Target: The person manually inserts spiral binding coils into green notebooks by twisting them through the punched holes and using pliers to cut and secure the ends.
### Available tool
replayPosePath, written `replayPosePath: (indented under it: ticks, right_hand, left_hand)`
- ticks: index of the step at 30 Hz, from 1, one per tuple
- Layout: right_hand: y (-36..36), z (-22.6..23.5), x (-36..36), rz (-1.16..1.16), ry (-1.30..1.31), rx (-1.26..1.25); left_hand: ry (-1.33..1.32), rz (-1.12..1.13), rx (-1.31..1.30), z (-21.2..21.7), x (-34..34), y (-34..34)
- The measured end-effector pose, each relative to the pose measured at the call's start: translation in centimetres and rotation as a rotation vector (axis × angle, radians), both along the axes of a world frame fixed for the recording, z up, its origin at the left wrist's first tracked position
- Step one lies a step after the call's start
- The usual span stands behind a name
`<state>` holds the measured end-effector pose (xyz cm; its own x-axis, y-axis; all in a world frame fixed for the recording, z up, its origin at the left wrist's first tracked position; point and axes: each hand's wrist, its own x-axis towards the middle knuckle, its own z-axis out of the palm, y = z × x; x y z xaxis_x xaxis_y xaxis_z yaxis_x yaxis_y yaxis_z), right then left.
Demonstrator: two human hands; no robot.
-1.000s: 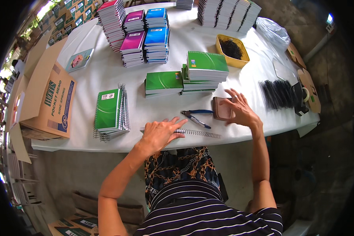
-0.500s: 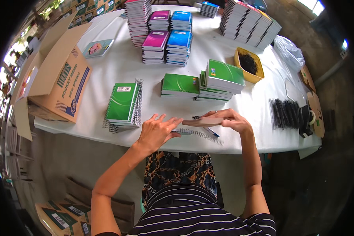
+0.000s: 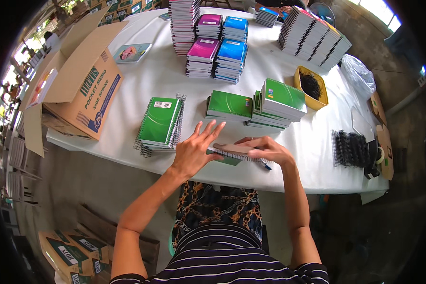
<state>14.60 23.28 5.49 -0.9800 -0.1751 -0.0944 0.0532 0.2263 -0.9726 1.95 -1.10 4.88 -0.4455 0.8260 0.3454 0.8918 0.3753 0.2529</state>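
Note:
A small notebook (image 3: pixel 234 149) is tilted on its edge near the table's front, with my right hand (image 3: pixel 267 150) closed round its page block. A wire coil (image 3: pixel 239 155) runs along its lower edge, and part of a green cover (image 3: pixel 229 161) shows beneath. At its left end is my left hand (image 3: pixel 194 150), fingers spread upward, thumb touching the notebook. A dark blue pen (image 3: pixel 266 165) lies by my right hand, partly hidden. To the left stands a stack of coil-bound green notebooks (image 3: pixel 157 122). Beyond my hands are more green notebooks (image 3: pixel 229 104) in uneven piles (image 3: pixel 285 97).
An open cardboard box (image 3: pixel 87 102) stands at left. Purple (image 3: pixel 203 49) and blue notebook stacks (image 3: pixel 231 52) rise farther back. At right are a yellow tub (image 3: pixel 323 101) of small black pieces, black coils (image 3: pixel 349 149) and a tape roll (image 3: pixel 380 154). Another person's hand (image 3: pixel 285 9) shows at the back.
The notebook has come down onto the coil, which now lies along its edge. My left fingers have lifted and spread more. The whole view has shifted slightly.

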Motion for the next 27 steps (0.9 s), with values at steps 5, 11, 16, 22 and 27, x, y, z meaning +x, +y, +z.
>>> replayPosePath:
  ticks: [5,11,16,22,27]
  right_hand:
    - [2.1,-2.4,0.5,-0.046,0.092,-0.251]
    - [0.1,1.0,-1.3,-0.012,-0.042,0.119]
    - [1.0,-2.1,-1.5,-0.046,0.058,-0.104]
    - [-0.5,0.5,-2.5,-0.013,0.055,-0.037]
    - [-2.0,2.0,-3.2,0.014,-0.018,0.079]
  left_hand:
    - [-0.19,0.024,0.208,-0.3,0.1,0.2]
    - [-0.447,0.088,0.415,-1.4,0.4,-0.3]
    - [-0.816,0.045,0.603,-3.6,0.2,-0.1]
    - [-0.858,0.044,0.614,-4.3,0.3,-0.6]
    - [-0.87,0.043,0.622,-4.7,0.2,-0.9]
